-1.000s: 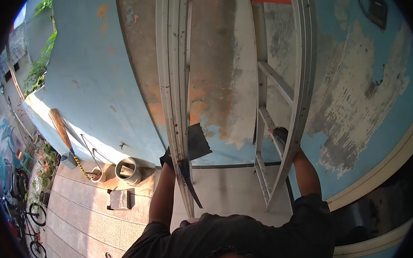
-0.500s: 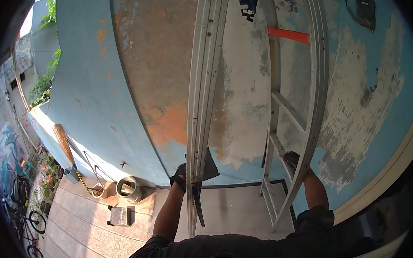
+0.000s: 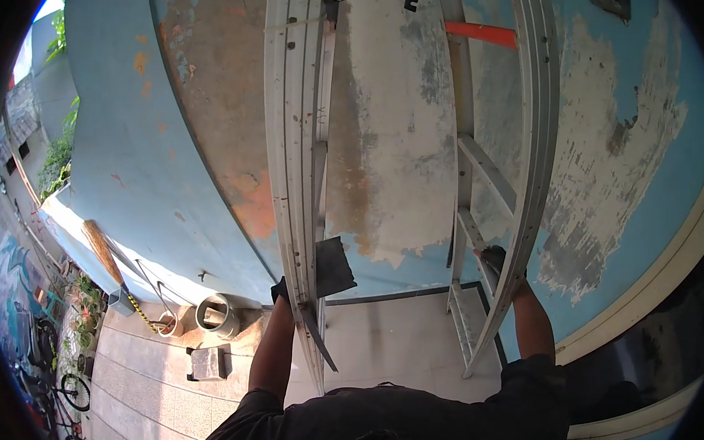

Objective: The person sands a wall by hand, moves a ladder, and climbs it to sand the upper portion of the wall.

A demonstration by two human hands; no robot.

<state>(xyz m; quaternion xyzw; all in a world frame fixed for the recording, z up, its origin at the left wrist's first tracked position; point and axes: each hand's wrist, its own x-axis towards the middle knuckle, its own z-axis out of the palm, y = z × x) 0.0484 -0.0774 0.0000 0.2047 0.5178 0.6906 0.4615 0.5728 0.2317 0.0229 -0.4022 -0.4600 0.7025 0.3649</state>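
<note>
A tall aluminium stepladder (image 3: 289, 127) stands in front of me, its left and right sections apart. My left hand (image 3: 280, 289), in a dark glove, is closed at the outer edge of the left rail; its fingers are mostly hidden behind the metal. Just past that rail shows a dark, flat sheet (image 3: 335, 266), and a narrow dark strip (image 3: 318, 339) slants down below it. My right hand (image 3: 492, 259), also gloved, wraps a rung of the right section beside its rail. A red-orange crosspiece (image 3: 483, 34) spans that section higher up.
Ahead is a blue wall (image 3: 115, 141) with peeling paint and bare grey patches. To the left are a broom (image 3: 102, 251), a bucket (image 3: 217, 315), a smaller pot (image 3: 170, 323) and a block-like object (image 3: 206, 363) on the paving. A bicycle (image 3: 74, 392) stands farther left.
The ladder's left section has swung left, widening the gap between the sections, and my left hand has moved left with it. My right hand stays on its rung.
</note>
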